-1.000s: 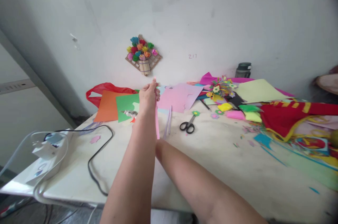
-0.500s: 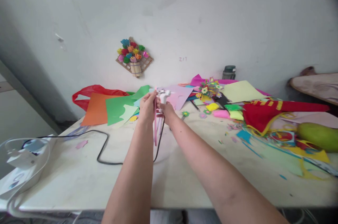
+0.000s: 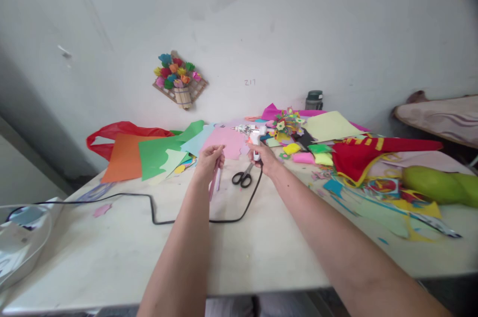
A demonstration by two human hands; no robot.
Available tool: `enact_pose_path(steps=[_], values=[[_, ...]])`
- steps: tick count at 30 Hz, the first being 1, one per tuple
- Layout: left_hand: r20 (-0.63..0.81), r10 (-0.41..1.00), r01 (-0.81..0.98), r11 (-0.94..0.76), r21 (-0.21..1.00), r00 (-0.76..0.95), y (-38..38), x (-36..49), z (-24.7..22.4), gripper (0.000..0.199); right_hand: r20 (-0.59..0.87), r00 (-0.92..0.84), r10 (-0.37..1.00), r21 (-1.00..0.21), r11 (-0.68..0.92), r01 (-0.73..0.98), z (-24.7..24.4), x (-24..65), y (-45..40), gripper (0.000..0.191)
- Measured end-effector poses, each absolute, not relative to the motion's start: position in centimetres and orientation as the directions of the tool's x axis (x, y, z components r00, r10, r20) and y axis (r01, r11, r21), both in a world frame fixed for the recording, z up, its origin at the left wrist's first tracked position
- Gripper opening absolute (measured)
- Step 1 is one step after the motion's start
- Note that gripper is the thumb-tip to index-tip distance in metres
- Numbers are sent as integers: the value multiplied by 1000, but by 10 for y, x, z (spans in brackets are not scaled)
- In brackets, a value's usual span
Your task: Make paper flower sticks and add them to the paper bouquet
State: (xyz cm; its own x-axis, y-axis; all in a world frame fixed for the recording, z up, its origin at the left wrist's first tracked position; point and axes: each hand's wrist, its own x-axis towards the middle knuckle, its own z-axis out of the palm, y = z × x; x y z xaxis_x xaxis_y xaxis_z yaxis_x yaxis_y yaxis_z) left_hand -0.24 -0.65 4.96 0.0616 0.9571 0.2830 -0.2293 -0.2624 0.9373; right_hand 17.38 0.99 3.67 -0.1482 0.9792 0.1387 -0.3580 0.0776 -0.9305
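Note:
My left hand [image 3: 212, 158] is closed on thin pink strips [image 3: 214, 185], which hang down below the fingers over the table. To its right, my right hand [image 3: 264, 157] grips the handle of a white glue gun [image 3: 256, 139]. The gun's nozzle points left, and a black cord runs from its base. Between the hands lies a pair of scissors [image 3: 242, 177] with black handles. Behind them is a pink sheet [image 3: 224, 143]. A bunch of small paper flowers [image 3: 287, 122] sits just beyond the glue gun.
Orange [image 3: 125, 158] and green sheets [image 3: 155, 158] lie at the back left. A black cord [image 3: 164, 222] crosses the table to a white power strip [image 3: 33, 252]. At right are coloured clay packs [image 3: 304, 158], red cloth [image 3: 354, 160], paper scraps and a green fruit [image 3: 429, 183].
My hands have moved apart. The glue gun has shifted right, away from the pink strips, while my left hand has come slightly lower. The scissors now show between them, and the view has turned a little.

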Motion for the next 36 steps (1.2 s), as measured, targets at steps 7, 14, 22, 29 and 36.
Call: enact_pose_path(steps=[7,14,22,29,36], values=[[256,965,-67,-252,965,59,-5,-7,41,28,126,-241,962,-946,43,-322,24,193,9,27],[223,975,137,-219,966,-14,-6,-7,36,33,121,-320,940,-954,21,-299,17,189,3,25],[175,984,325,-157,933,-26,-7,-9,32,42,52,-346,937,-977,-24,-213,16,194,7,33],[160,987,271,-151,951,-11,-6,-11,23,37,23,-388,921,-994,-20,-107,19,196,0,36],[117,993,250,-111,962,-7,-6,-14,18,38,-24,-386,922,-998,-43,-41,21,196,-4,35]])
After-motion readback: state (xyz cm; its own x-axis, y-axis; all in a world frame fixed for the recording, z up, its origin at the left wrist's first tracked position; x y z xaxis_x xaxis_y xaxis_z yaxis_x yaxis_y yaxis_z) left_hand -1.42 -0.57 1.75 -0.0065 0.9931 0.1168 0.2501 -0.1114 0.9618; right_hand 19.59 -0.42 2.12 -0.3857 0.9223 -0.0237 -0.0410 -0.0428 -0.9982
